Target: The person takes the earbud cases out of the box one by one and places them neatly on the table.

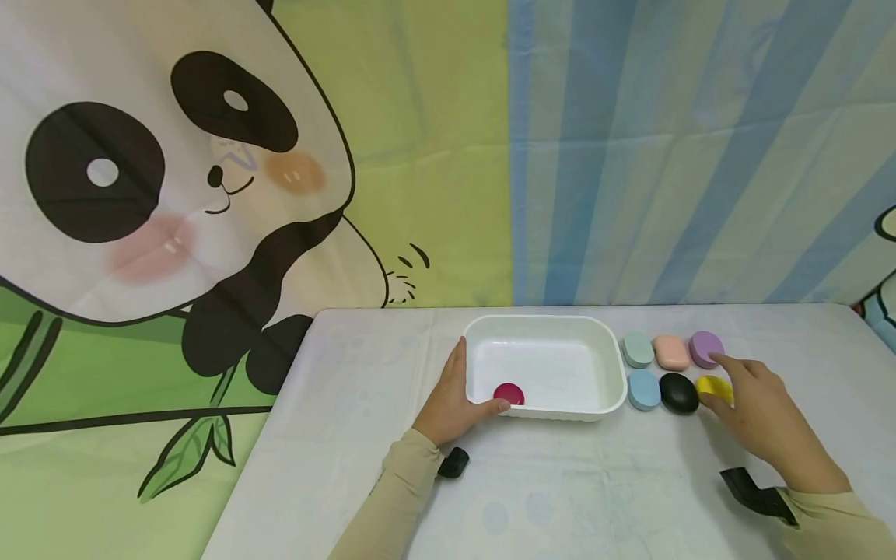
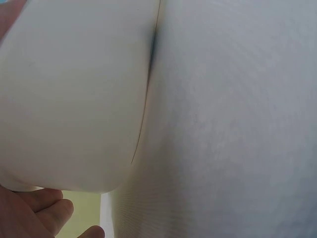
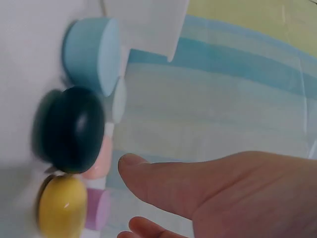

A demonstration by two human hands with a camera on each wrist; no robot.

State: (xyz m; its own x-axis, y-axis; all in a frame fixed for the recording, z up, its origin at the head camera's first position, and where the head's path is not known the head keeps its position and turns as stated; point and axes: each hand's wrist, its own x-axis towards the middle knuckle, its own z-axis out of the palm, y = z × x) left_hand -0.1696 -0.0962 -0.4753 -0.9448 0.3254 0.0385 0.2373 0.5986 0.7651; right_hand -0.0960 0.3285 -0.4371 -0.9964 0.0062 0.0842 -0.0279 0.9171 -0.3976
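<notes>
A white rectangular tray point(image 1: 546, 365) stands on the table, with a round dark-pink soap-like piece point(image 1: 509, 394) inside at its front left. My left hand point(image 1: 451, 400) holds the tray's left front corner, thumb over the front rim and fingers along the left wall. In the left wrist view the tray's outer wall point(image 2: 74, 99) fills the left side. My right hand point(image 1: 759, 408) hovers over a yellow oval piece point(image 1: 714, 388), thumb and forefinger spread apart. The right wrist view shows the thumb raised clear of the yellow piece point(image 3: 63, 206).
Right of the tray sit two rows of soap-like pieces: pale green point(image 1: 638, 350), pink point(image 1: 671, 352) and purple point(image 1: 705, 348) behind, light blue point(image 1: 644, 390) and black point(image 1: 678, 393) beside the yellow one. A panda-printed curtain point(image 1: 420, 155) hangs behind the table.
</notes>
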